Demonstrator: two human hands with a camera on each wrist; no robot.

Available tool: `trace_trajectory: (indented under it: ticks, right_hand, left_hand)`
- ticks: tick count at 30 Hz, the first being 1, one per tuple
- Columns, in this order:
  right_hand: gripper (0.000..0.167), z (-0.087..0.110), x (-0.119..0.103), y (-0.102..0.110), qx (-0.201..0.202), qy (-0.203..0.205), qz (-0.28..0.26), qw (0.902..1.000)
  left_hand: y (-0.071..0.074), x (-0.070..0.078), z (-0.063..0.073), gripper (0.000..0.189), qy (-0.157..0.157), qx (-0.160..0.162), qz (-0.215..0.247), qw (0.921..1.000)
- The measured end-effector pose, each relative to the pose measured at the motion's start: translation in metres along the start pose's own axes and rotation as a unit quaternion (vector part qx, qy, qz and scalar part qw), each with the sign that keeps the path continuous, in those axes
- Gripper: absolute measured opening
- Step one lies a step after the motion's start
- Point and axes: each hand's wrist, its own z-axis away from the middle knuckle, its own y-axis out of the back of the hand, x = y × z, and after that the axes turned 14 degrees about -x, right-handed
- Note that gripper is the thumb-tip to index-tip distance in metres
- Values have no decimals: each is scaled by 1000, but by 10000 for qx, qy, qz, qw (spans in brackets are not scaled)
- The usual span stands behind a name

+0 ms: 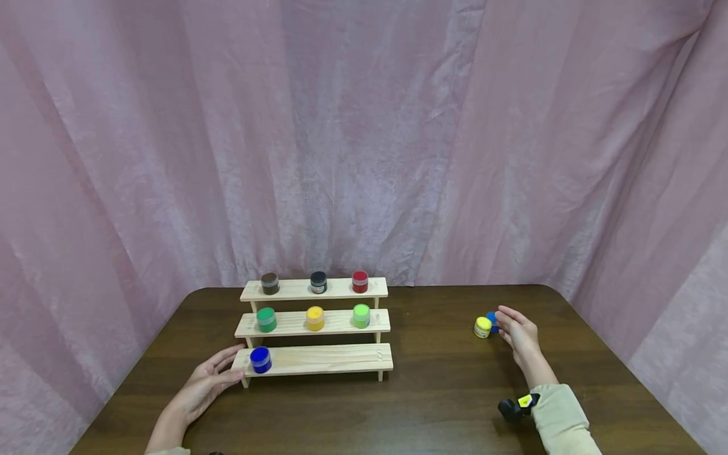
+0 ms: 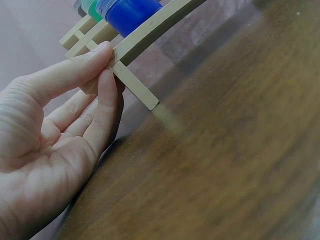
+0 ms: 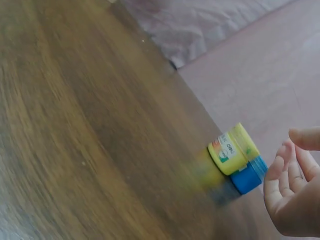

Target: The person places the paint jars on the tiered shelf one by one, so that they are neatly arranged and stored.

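Note:
My left hand (image 1: 200,384) pinches the left end of the bottom step of a wooden tiered display rack (image 1: 327,359), thumb and fingertips meeting at the corner in the left wrist view. Just beside it on that step stands a dark blue paint jar (image 1: 261,359). On the table at the right, my right hand (image 1: 520,338) is beside a blue paint jar (image 3: 249,178), its fingers loosely bent with nothing between thumb and fingers. Whether a fingertip touches that jar I cannot tell. A yellow paint jar (image 3: 232,150) stands against the blue one.
Green (image 1: 266,320), orange-yellow (image 1: 315,318) and light green (image 1: 361,316) jars line the middle step. Brown (image 1: 270,284), black (image 1: 318,282) and red (image 1: 360,282) jars line the top one. A pink curtain (image 1: 364,139) hangs behind the dark wooden table (image 1: 432,379).

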Motion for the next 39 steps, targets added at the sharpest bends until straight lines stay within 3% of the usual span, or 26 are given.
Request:
trace_trajectory:
  ticks: [3,6,11,18,26,32,39]
  right_hand:
    - [29,-1,2,1,232,15,12,9997]
    - [13,-3,5,1,444,-24,242,9987]
    - [60,-7,10,-2,796,-67,549,9953]
    - [74,-10,11,0,266,-281,827,9958]
    - [70,-13,13,4,-259,-490,1170,9916]
    - [64,-14,17,5,-103,-592,1527,9864]
    - [62,-15,19,5,76,-514,1514,9871]
  left_hand:
    - [0,2,1,57,5,-19,26,10000]
    - [0,3,1,58,-9,-26,45,10000]
    - [-3,2,0,57,-80,-34,75,9999]
    - [-4,2,0,56,-96,-14,102,9999]
    - [-3,3,1,54,-43,41,104,9999]
    - [-3,3,1,57,2,56,61,10000]
    - [-2,5,0,67,169,144,-62,9997]
